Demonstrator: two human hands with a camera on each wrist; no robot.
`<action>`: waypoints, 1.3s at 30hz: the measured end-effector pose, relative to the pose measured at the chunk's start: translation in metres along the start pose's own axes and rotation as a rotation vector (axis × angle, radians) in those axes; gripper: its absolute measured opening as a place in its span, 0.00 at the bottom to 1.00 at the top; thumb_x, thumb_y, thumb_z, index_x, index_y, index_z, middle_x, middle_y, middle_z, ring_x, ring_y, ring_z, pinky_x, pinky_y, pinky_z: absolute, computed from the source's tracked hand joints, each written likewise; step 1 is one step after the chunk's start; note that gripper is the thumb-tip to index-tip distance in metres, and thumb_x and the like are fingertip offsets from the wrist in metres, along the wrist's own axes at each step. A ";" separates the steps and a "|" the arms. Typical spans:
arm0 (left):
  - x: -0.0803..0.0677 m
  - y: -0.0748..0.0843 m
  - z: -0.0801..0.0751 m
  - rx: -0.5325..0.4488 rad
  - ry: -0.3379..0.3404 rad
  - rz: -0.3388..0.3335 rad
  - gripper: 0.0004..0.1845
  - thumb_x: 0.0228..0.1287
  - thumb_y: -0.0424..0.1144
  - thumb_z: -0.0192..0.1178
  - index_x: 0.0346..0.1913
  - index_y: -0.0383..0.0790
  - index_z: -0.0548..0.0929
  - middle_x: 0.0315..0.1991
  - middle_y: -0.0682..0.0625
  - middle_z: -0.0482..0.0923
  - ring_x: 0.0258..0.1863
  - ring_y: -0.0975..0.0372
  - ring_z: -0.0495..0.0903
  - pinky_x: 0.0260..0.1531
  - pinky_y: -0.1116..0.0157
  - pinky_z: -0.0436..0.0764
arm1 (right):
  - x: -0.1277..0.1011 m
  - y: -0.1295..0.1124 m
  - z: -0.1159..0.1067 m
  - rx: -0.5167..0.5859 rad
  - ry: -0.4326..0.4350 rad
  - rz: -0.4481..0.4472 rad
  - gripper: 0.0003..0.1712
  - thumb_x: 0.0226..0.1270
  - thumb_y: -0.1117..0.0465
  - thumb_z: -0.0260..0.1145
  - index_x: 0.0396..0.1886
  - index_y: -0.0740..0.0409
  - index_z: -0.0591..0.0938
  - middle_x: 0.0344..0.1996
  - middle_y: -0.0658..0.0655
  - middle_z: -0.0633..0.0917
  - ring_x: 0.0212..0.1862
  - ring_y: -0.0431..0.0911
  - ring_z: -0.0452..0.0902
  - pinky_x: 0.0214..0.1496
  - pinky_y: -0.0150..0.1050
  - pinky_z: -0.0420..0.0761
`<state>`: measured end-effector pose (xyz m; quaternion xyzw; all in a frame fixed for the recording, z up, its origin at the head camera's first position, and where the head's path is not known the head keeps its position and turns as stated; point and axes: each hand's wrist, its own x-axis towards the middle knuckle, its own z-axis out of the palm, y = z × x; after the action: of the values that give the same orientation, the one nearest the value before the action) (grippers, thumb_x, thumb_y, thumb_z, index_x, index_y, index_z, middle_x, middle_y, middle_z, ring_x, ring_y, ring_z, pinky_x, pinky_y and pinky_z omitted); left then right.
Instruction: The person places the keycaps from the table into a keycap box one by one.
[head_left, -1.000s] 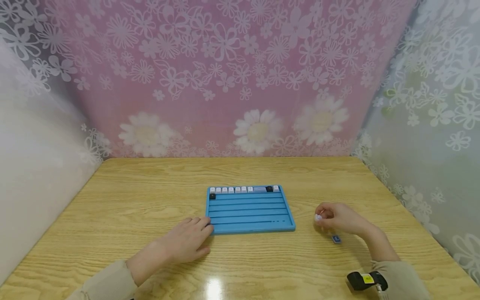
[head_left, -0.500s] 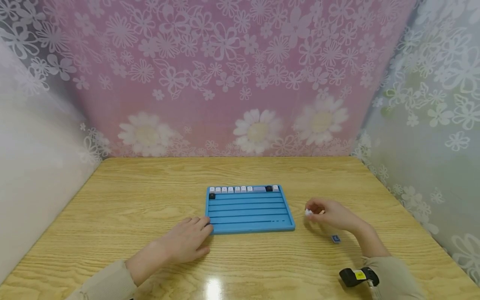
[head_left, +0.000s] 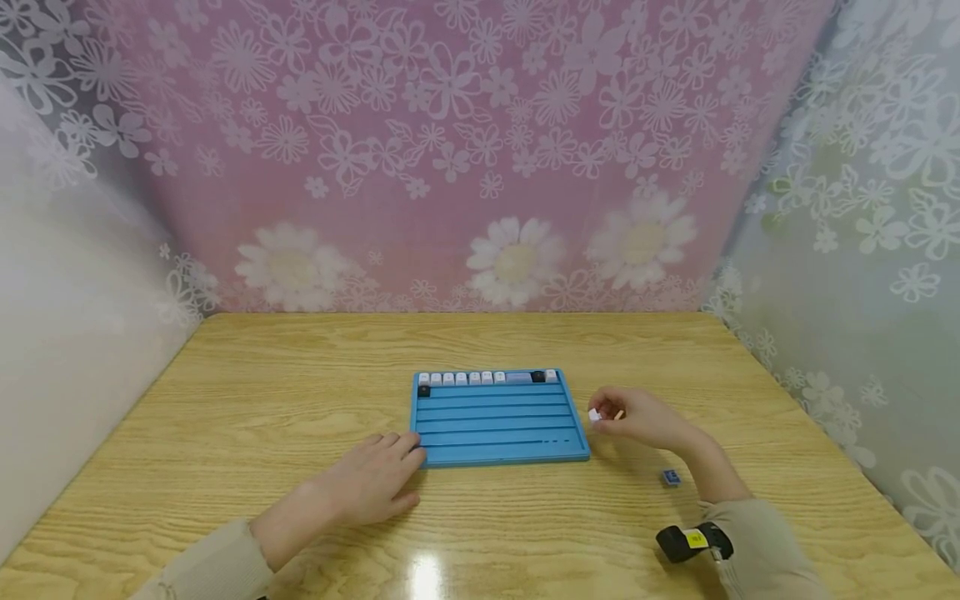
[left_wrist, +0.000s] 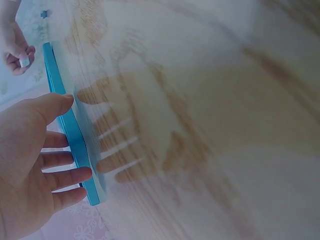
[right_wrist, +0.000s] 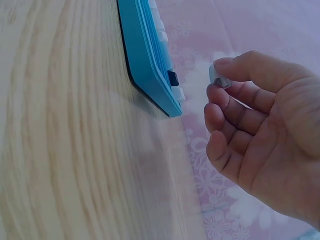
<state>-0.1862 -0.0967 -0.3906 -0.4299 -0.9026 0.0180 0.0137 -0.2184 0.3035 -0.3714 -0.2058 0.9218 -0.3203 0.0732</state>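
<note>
A blue ridged keycap tray (head_left: 491, 425) lies on the table in the head view. Along its top row stand several white keycaps (head_left: 461, 379), a long lavender keycap (head_left: 518, 378) and a black keycap (head_left: 537, 377). Another black keycap (head_left: 424, 391) sits at the left of the second row. My left hand (head_left: 378, 479) rests with relaxed, spread fingers at the tray's lower left corner. Between thumb and fingertips, my right hand (head_left: 641, 418) pinches a white keycap (right_wrist: 218, 77) just right of the tray. The right wrist view shows it above table height.
A dark blue keycap (head_left: 671, 477) lies on the wooden table (head_left: 300, 367) near the right forearm. A black wrist strap (head_left: 693, 540) with a yellow label is on the right sleeve. A pink floral curtain (head_left: 420, 167) hangs behind the table.
My right hand has moved left toward the tray with the white keycap between its fingers. The left hand, the tray and the dark blue keycap stay where they were.
</note>
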 end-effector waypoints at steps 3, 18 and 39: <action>0.000 0.000 0.000 -0.002 -0.002 -0.002 0.26 0.63 0.52 0.56 0.56 0.37 0.71 0.56 0.43 0.68 0.54 0.52 0.70 0.52 0.53 0.72 | 0.004 -0.003 0.003 0.002 -0.002 -0.010 0.10 0.61 0.61 0.65 0.40 0.59 0.76 0.31 0.50 0.76 0.35 0.46 0.70 0.35 0.37 0.73; 0.000 -0.001 -0.001 0.009 0.001 0.005 0.26 0.63 0.52 0.56 0.56 0.36 0.72 0.56 0.43 0.68 0.54 0.52 0.71 0.52 0.54 0.72 | 0.021 -0.021 0.015 0.135 -0.041 -0.045 0.10 0.63 0.60 0.64 0.39 0.59 0.74 0.29 0.52 0.76 0.32 0.46 0.70 0.30 0.35 0.70; 0.000 -0.001 -0.001 0.015 0.005 0.013 0.26 0.63 0.52 0.56 0.55 0.36 0.72 0.55 0.44 0.69 0.53 0.53 0.71 0.52 0.55 0.72 | 0.036 -0.034 0.027 0.117 -0.046 -0.122 0.08 0.62 0.60 0.63 0.39 0.55 0.75 0.34 0.51 0.76 0.36 0.46 0.71 0.36 0.38 0.74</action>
<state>-0.1869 -0.0970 -0.3897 -0.4359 -0.8995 0.0237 0.0188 -0.2327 0.2489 -0.3720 -0.2642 0.8853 -0.3727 0.0864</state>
